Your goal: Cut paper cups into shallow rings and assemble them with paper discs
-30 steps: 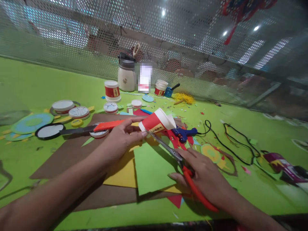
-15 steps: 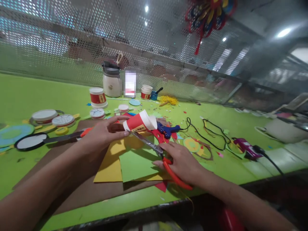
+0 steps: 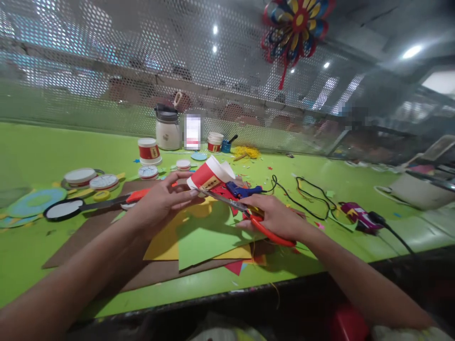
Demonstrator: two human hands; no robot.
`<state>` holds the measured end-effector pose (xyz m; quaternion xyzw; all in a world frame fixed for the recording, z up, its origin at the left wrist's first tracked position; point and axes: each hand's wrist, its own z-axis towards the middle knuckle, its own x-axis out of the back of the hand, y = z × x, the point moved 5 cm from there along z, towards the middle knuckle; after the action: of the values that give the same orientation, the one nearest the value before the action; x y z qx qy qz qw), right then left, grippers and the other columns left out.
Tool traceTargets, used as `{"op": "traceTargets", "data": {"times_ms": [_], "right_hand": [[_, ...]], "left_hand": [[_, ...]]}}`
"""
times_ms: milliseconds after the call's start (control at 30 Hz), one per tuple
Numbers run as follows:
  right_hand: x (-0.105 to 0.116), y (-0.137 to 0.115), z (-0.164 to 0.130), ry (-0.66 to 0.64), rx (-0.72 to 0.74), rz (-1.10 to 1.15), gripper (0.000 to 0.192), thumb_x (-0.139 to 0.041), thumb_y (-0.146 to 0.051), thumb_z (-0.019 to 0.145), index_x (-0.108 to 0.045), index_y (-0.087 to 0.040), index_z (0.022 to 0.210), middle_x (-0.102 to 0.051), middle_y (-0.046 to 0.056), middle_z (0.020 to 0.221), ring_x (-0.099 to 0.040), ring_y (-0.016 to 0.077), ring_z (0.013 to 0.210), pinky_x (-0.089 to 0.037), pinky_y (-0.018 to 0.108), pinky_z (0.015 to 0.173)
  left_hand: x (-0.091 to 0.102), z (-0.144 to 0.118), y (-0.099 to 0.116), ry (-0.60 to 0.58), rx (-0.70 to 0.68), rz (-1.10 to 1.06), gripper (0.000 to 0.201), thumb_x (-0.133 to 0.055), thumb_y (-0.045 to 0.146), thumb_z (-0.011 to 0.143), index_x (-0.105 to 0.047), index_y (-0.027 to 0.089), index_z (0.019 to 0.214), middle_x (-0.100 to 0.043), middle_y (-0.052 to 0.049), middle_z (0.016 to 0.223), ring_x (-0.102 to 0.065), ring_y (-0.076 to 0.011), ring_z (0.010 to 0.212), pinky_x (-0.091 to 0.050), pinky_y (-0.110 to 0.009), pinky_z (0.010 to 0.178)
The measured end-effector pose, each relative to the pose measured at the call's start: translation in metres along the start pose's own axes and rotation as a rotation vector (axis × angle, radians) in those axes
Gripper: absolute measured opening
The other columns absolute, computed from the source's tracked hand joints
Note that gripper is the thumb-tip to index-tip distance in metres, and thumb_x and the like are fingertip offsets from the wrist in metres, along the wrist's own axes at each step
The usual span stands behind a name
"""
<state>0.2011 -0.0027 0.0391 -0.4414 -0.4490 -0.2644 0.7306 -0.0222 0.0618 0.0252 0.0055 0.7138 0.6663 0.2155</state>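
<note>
The left hand (image 3: 161, 201) grips a red-and-white paper cup (image 3: 209, 174) above the green bench (image 3: 35, 147); the cup lies tilted, its open mouth pointing up and right. The right hand (image 3: 275, 219) grips red-handled scissors (image 3: 245, 212), blades pointing left toward the cup's base.

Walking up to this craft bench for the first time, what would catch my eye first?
Probably the two hands at the centre: the left hand holds a red and white paper cup on its side, while the right hand works orange-handled scissors at its edge. Beneath them lie green and yellow paper sheets on the bright green table. Overhead, a colourful paper pinwheel hangs by the perforated screen.
</note>
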Motion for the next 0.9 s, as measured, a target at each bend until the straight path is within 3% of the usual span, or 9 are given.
{"op": "traceTargets", "data": {"times_ms": [133, 233, 333, 433, 567, 733, 900], "right_hand": [[-0.003, 0.005, 0.001, -0.006, -0.034, 0.068, 0.043, -0.072, -0.044, 0.08, -0.069, -0.017, 0.113, -0.073, 0.006, 0.096, -0.064, 0.0203, 0.083, -0.048, 0.029, 0.073], [-0.003, 0.008, 0.002, -0.016, -0.047, 0.108, 0.041, -0.071, -0.046, 0.08, -0.07, -0.018, 0.111, -0.073, 0.004, 0.093, -0.064, 0.0194, 0.08, -0.048, 0.028, 0.071], [0.002, 0.009, 0.001, -0.042, -0.058, 0.132, 0.04, -0.071, -0.046, 0.08, -0.07, -0.019, 0.11, -0.073, 0.004, 0.095, -0.064, 0.02, 0.082, -0.049, 0.029, 0.073], [0.008, 0.008, -0.001, -0.068, -0.076, 0.142, 0.04, -0.071, -0.045, 0.08, -0.07, -0.018, 0.11, -0.073, 0.006, 0.099, -0.065, 0.0213, 0.086, -0.049, 0.03, 0.075], [0.006, 0.009, -0.005, -0.085, -0.129, 0.156, 0.04, -0.069, -0.046, 0.082, -0.069, -0.022, 0.113, -0.072, 0.005, 0.106, -0.065, 0.0225, 0.092, -0.05, 0.032, 0.079], [-0.006, 0.011, -0.008, -0.078, -0.148, 0.09, 0.044, -0.068, -0.048, 0.083, -0.066, -0.024, 0.12, -0.07, 0.008, 0.113, -0.065, 0.0252, 0.099, -0.051, 0.035, 0.083], [-0.015, 0.013, -0.008, -0.063, -0.109, 0.036, 0.047, -0.069, -0.047, 0.083, -0.063, -0.025, 0.124, -0.069, 0.01, 0.114, -0.066, 0.0264, 0.1, -0.054, 0.039, 0.084]], "left_hand": [[-0.004, 0.001, -0.002, 0.046, 0.021, 0.004, 0.035, -0.082, 0.012, 0.067, -0.061, 0.021, 0.094, -0.077, -0.003, 0.088, -0.073, -0.0191, 0.089, -0.059, -0.031, 0.084], [-0.005, -0.001, 0.0, 0.086, 0.037, -0.003, 0.039, -0.082, 0.011, 0.067, -0.064, 0.022, 0.1, -0.077, -0.002, 0.09, -0.073, -0.0194, 0.089, -0.06, -0.031, 0.082], [-0.01, -0.003, 0.001, 0.051, 0.056, -0.016, 0.045, -0.08, 0.015, 0.07, -0.066, 0.022, 0.113, -0.076, -0.005, 0.105, -0.07, -0.0198, 0.099, -0.057, -0.029, 0.089], [-0.015, -0.005, 0.0, -0.016, 0.097, -0.023, 0.04, -0.079, 0.021, 0.073, -0.07, 0.018, 0.112, -0.072, -0.008, 0.117, -0.065, -0.0225, 0.11, -0.052, -0.028, 0.095], [-0.015, -0.007, -0.004, 0.039, 0.152, -0.048, 0.037, -0.078, 0.023, 0.074, -0.072, 0.017, 0.11, -0.072, -0.009, 0.12, -0.062, -0.0237, 0.115, -0.048, -0.027, 0.098], [-0.018, -0.009, -0.011, 0.108, 0.119, -0.016, 0.066, -0.081, 0.025, 0.07, -0.059, 0.019, 0.132, -0.07, -0.011, 0.123, -0.064, -0.0288, 0.112, -0.049, -0.039, 0.096], [-0.014, -0.008, -0.017, 0.11, 0.153, 0.067, 0.079, -0.083, 0.03, 0.066, -0.052, 0.021, 0.138, -0.07, -0.01, 0.122, -0.062, -0.033, 0.115, -0.048, -0.047, 0.099]]}}
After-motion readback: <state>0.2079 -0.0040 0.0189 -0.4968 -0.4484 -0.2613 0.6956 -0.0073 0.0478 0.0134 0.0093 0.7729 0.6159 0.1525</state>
